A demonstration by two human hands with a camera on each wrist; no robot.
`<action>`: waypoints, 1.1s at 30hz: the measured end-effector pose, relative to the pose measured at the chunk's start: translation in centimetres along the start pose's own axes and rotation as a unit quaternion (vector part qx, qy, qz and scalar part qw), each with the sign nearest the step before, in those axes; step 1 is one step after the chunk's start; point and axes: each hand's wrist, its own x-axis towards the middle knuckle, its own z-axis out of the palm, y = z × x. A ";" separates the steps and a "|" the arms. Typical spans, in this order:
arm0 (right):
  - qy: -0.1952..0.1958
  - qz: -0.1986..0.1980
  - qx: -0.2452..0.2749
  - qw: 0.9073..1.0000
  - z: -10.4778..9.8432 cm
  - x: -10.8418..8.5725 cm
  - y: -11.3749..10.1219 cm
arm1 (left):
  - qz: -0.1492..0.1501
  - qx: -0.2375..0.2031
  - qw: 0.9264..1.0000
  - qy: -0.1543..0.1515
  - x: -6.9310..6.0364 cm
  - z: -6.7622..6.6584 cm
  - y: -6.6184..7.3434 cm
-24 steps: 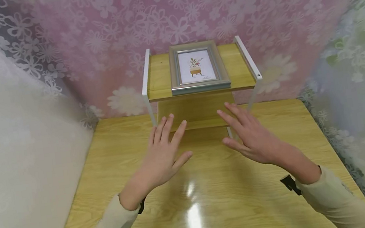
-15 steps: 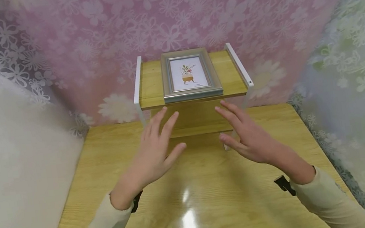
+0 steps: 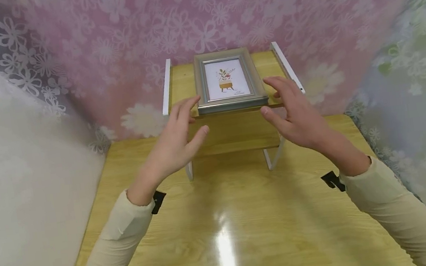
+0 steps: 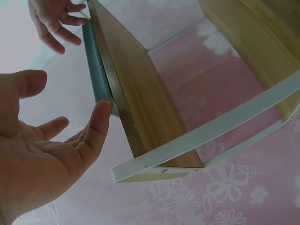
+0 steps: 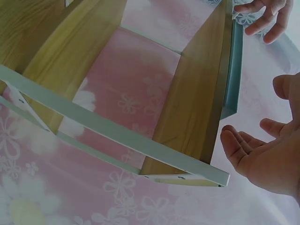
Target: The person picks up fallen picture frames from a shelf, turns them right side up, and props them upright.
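Note:
A silver-grey picture frame [image 3: 255, 75] with a plant drawing lies flat on the top board of a small two-tier wooden shelf [image 3: 233, 132]. My left hand [image 3: 172, 145] is at the frame's left front corner, thumb apart from the fingers. On the other side my right hand [image 3: 295, 113] is at the right front corner, its fingers bent a little and spread from the thumb. In the left wrist view, a fingertip of the left hand [image 4: 51, 145] lies close to the frame's edge [image 4: 96, 65]; contact is unclear. A small gap parts the right hand [image 5: 272, 150] from the frame [image 5: 232, 75].
White metal rails [image 3: 287, 67] flank the shelf's top board. The shelf stands on a wood-grain table [image 3: 249, 222] against a pink floral backdrop [image 3: 217, 11]. A pale wall covering [image 3: 28, 175] borders the left side, a green floral one [image 3: 425, 87] the right.
Both hands have moved forward and up, from in front of the shelf to the two sides of the picture frame. The frame stays on the top board.

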 end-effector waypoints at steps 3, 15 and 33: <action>-0.009 0.015 -0.008 1.000 -0.6 0.8 0.0 | -0.013 -0.005 1.000 -0.004 0.9 -0.5 0.1; -0.033 0.099 0.013 0.994 -1.7 4.3 0.8 | -0.022 -0.033 0.999 -0.013 4.9 -1.9 -0.2; -0.081 0.146 0.016 0.986 -2.6 6.9 1.4 | -0.071 -0.098 0.993 -0.005 7.7 -2.2 -2.4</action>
